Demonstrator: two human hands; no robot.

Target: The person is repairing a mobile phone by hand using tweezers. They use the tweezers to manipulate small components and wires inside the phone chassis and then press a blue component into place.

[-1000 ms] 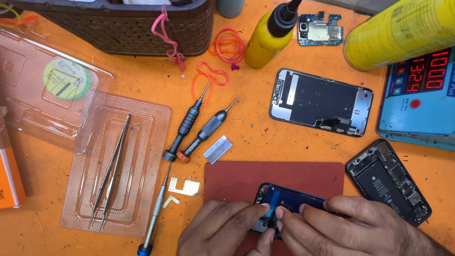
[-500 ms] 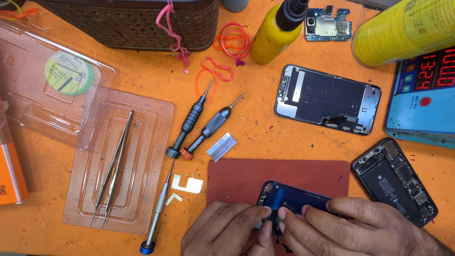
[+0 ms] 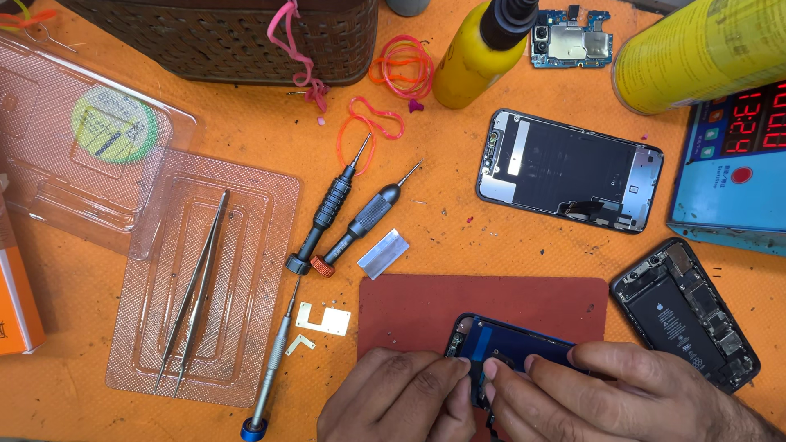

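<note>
Rust-red mat under a blue phone frame, both my hands on it.

Left of the mat lie tweezers. On it, my left hand and right hand pinch the frame's near edge, steadying it; a dismantled phone sits right.

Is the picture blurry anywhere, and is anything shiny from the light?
In the head view nearly everything is sharp; the two hands, left hand and right hand, look slightly soft at the bottom edge. Light glints on the clear plastic blister tray, the silver metal tweezers and the small silvery metal plate. Shadows on the orange work mat are short and soft.
</note>
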